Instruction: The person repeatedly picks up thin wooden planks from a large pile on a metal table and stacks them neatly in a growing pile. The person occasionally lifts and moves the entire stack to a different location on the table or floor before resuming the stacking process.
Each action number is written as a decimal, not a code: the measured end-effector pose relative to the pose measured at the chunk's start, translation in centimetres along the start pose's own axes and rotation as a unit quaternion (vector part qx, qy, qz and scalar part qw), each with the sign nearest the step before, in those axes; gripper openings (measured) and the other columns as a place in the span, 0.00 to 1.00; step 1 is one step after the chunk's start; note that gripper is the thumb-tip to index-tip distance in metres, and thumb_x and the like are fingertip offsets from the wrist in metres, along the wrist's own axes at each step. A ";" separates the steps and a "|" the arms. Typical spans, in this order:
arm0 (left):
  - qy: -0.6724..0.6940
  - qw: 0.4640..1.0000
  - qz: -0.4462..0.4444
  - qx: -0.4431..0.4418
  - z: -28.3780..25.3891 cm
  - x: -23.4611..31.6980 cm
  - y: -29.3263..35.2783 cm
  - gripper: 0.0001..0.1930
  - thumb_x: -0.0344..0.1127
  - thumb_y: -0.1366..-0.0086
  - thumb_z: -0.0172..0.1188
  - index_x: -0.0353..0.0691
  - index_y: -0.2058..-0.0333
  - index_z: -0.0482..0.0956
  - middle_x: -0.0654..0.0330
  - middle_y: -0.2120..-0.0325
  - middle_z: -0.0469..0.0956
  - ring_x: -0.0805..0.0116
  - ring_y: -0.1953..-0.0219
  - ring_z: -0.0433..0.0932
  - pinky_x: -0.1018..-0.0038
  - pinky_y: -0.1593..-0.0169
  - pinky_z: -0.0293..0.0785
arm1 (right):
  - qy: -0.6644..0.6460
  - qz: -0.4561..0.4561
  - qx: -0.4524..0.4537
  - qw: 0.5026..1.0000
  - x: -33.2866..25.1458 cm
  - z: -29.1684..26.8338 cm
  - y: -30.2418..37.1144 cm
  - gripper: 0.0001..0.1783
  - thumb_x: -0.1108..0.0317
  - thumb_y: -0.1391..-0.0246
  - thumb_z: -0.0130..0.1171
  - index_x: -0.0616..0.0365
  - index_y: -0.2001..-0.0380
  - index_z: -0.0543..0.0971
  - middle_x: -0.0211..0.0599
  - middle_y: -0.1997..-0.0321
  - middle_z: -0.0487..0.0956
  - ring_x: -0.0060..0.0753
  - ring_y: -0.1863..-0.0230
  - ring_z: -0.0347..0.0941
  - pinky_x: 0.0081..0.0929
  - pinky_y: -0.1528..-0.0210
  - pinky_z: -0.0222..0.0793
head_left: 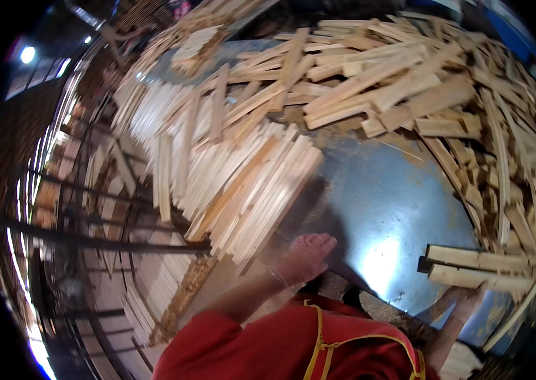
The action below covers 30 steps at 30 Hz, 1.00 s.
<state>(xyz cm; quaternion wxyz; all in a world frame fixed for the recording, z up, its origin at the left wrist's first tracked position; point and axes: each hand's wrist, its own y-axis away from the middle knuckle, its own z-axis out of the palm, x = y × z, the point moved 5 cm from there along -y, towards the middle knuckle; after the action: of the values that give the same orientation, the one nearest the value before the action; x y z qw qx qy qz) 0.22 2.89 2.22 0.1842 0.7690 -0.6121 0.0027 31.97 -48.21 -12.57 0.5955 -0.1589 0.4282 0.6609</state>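
My left hand [306, 257] is held over the near left edge of the metal table [369, 183], fingers stretched out together and nothing in them. Left of it lies a stack of pale wooden strips [268, 190], side by side and slanting. On the far right, my right hand [466, 300] is at the near side of a short wooden board [470, 277]. Its fingers are blurred and partly hidden against the wood, so a grip cannot be made out. Just beyond that piece lies a second wooden board [477, 258], nearly parallel to it.
A big loose heap of wooden offcuts [401, 82] covers the table's far side and curves down the right. More pale strips [160, 114] lie at the far left. Dark metal bars [103, 240] stick out on the left, beside lower stacked wood [147, 304]. Sawdust dots the tabletop.
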 end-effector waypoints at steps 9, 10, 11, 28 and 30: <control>0.087 0.996 0.013 -0.002 0.2 0.9 0.9 0.33 0.44 0.36 0.67 0.41 0.35 0.72 0.52 0.41 0.76 0.52 0.37 0.76 0.58 0.36 0.71 | 0.219 -0.079 -0.032 0.972 2.8 3.7 -5.2 0.30 0.59 0.29 0.62 0.67 0.32 0.73 0.48 0.33 0.76 0.43 0.35 0.73 0.44 0.31 0.72; 0.120 0.993 -0.004 0.010 -0.1 0.0 1.6 0.34 0.45 0.36 0.67 0.40 0.34 0.71 0.50 0.39 0.75 0.51 0.35 0.75 0.58 0.34 0.70 | 0.215 -0.063 -0.053 0.973 3.9 10.9 2.4 0.29 0.61 0.28 0.61 0.66 0.31 0.71 0.47 0.34 0.76 0.41 0.36 0.74 0.43 0.31 0.72; 0.150 0.988 -0.007 0.021 -0.3 -0.7 2.0 0.35 0.46 0.36 0.67 0.39 0.33 0.70 0.49 0.37 0.74 0.50 0.33 0.73 0.57 0.32 0.69 | 0.151 -0.019 -0.061 0.986 5.3 13.1 6.9 0.30 0.62 0.28 0.62 0.65 0.30 0.69 0.46 0.35 0.77 0.41 0.37 0.75 0.42 0.32 0.74; 0.153 0.842 -0.308 0.416 1.9 -27.1 22.6 0.21 0.42 0.32 0.69 0.38 0.45 0.81 0.54 0.56 0.84 0.55 0.54 0.82 0.60 0.44 0.80 | 0.411 0.220 -0.386 0.796 38.3 35.1 38.6 0.51 0.56 0.42 0.70 0.57 0.22 0.56 0.36 0.39 0.75 0.37 0.42 0.74 0.32 0.41 0.73; 0.195 0.779 -0.438 0.404 2.1 -35.0 27.1 0.21 0.46 0.32 0.69 0.38 0.48 0.83 0.54 0.57 0.84 0.56 0.55 0.83 0.60 0.46 0.80 | 0.332 0.238 -0.468 0.784 38.2 35.1 38.5 0.48 0.57 0.41 0.70 0.57 0.23 0.59 0.33 0.40 0.76 0.36 0.43 0.75 0.30 0.43 0.73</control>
<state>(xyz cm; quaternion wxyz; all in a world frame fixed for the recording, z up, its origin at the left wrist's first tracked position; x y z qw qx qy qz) -34.53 30.27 -0.23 -0.0467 0.9409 -0.1031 0.3191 -2.19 6.12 -5.13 0.0929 -0.5203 0.2621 0.8074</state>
